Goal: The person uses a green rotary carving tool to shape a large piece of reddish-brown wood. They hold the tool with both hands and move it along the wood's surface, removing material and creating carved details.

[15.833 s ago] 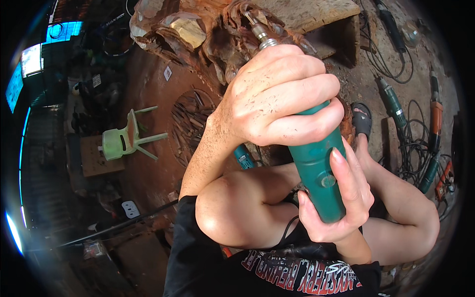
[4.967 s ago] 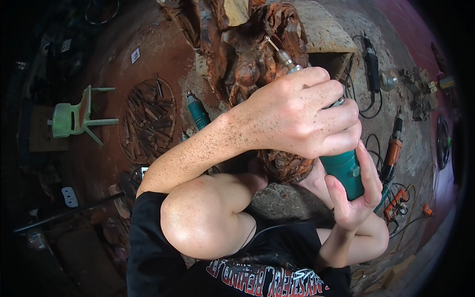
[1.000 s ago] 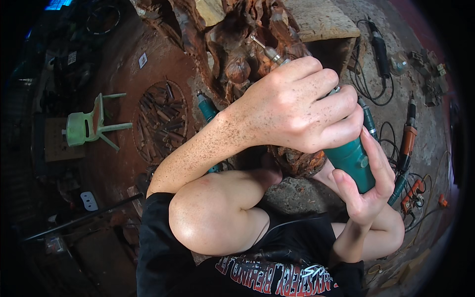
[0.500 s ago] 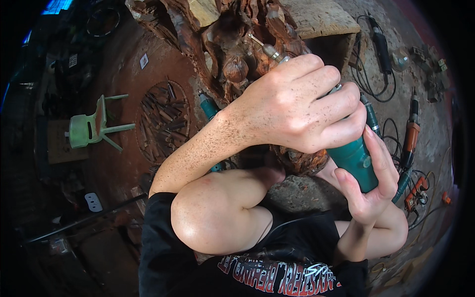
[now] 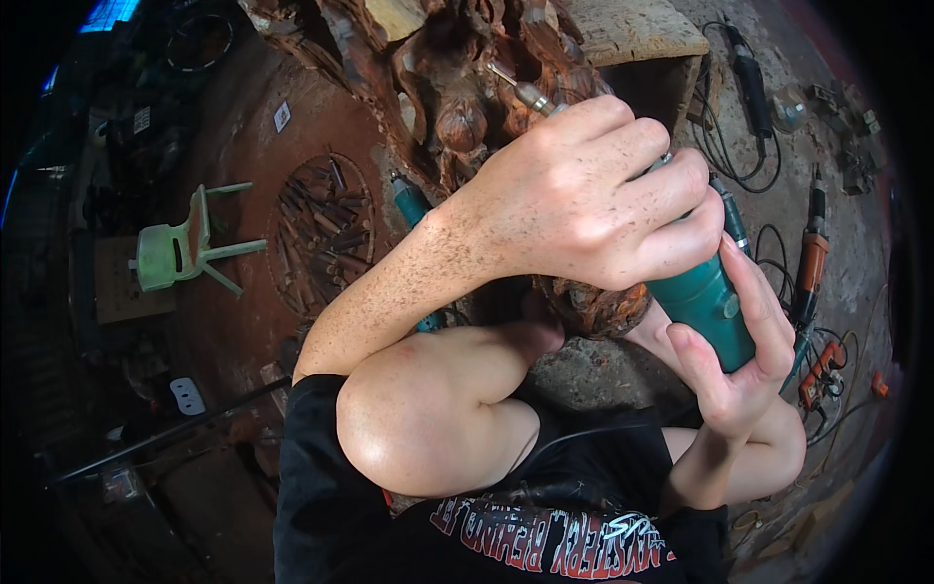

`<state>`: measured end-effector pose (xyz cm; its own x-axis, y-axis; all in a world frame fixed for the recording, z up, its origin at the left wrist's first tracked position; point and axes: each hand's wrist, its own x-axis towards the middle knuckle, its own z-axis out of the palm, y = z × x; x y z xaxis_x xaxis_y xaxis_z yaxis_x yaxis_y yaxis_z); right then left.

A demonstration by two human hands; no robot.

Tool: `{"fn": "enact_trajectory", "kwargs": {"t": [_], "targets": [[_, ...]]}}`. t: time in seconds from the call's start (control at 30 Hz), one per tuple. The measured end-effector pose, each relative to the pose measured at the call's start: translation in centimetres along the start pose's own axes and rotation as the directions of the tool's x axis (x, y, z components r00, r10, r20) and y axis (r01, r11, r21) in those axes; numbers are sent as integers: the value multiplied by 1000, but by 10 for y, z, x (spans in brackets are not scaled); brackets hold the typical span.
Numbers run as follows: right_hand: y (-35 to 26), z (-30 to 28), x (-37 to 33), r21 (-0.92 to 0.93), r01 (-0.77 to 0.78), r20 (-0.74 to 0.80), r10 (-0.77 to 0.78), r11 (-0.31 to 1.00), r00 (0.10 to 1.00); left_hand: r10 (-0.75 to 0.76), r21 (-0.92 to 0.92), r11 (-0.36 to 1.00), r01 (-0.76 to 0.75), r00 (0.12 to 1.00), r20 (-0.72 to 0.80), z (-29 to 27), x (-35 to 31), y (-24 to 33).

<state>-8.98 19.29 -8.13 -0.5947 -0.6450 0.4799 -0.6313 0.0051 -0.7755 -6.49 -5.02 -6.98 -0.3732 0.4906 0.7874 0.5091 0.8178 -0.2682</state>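
Observation:
A teal die grinder (image 5: 705,310) lies slantwise in both my hands. My left hand (image 5: 593,200) wraps over its front part, knuckles up, hiding much of the tool. Behind it, my right hand (image 5: 744,375) grips the rear of the body, with thumb and fingers on either side. From the collet, a thin burr (image 5: 502,74) points up and left at a rough reddish-brown wood carving (image 5: 462,125). Its tip is close to a hollow in the wood; whether it touches, I cannot tell. My left forearm covers part of the carving's lower section.
Another teal grinder (image 5: 413,202) is left of the carving, beside a round tray (image 5: 273,219) of wooden-handled tools. A small green chair (image 5: 161,258) lies farther left. Rightward are a black power tool (image 5: 751,92), an orange-and-black one (image 5: 810,268) and loose cables. A wooden block (image 5: 652,34) stands behind.
Both hands and the grinder's rear have shifted slightly to the right. The burr tip stays in nearly the same place by the carving, and both grips are unchanged.

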Motion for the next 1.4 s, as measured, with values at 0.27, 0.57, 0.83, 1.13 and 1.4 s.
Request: {"fn": "enact_trajectory", "kwargs": {"t": [0.27, 0.57, 0.83, 1.13, 1.4], "targets": [[-2, 3, 0, -21, 12, -17, -12, 1000, 1000, 10, -16, 1000, -11, 1000, -7, 0, 0, -2], [-3, -1, 0, -9, -7, 10, 7, 1000, 1000, 5, 8, 1000, -5, 1000, 12, -1, 0, 0], [-3, -5, 0, -6, 11, 28, -11, 1000, 1000, 10, -5, 1000, -10, 1000, 20, -5, 0, 1], [-4, -6, -1, -26, 9, 31, -9, 1000, 999, 2, -17, 1000, -2, 1000, 31, -3, -1, 5], [-8, -7, 3, -59, -12, 44, 15, 998, 999, -18, -53, 998, 18, 1000, -8, 1, -5, 2]]}}
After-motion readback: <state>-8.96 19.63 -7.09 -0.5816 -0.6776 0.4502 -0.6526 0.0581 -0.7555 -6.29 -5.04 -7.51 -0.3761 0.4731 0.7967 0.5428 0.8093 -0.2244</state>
